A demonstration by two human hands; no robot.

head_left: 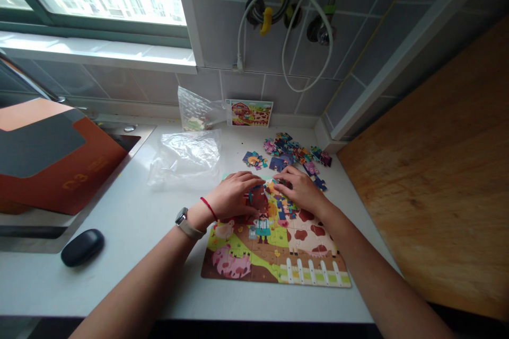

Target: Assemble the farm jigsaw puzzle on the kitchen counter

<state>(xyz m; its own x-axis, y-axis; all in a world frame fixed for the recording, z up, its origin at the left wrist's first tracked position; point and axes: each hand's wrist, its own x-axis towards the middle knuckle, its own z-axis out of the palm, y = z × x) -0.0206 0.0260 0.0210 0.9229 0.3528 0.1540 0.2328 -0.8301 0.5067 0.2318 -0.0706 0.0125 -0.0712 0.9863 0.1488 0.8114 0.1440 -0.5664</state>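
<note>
Nearest, the white fence and spotted pig of the jigsaw puzzle [258,273] lie flat near the front edge of the white counter [119,212], with a rounded black object [82,248] well off to its left; farther in, the left hand [234,196] lies palm down over the barn part, its fingers loosely bent and touching the picture, though whether they grip a piece I cannot tell; the right hand [304,190] reaches to the far edge, thumb and fingers curved towards each other, and I cannot tell whether a piece sits between them; pieces this thin probably call for light, level fingertips, the left hand steadying the joined part without dragging it, and pressure straight down rather than sideways; just beyond the right hand, loose pieces [284,161] lie heaped, some overlapping; behind are a crumpled clear bag [191,153] and the picture card [251,113], upright near the wall, handy for checking colours.
</note>
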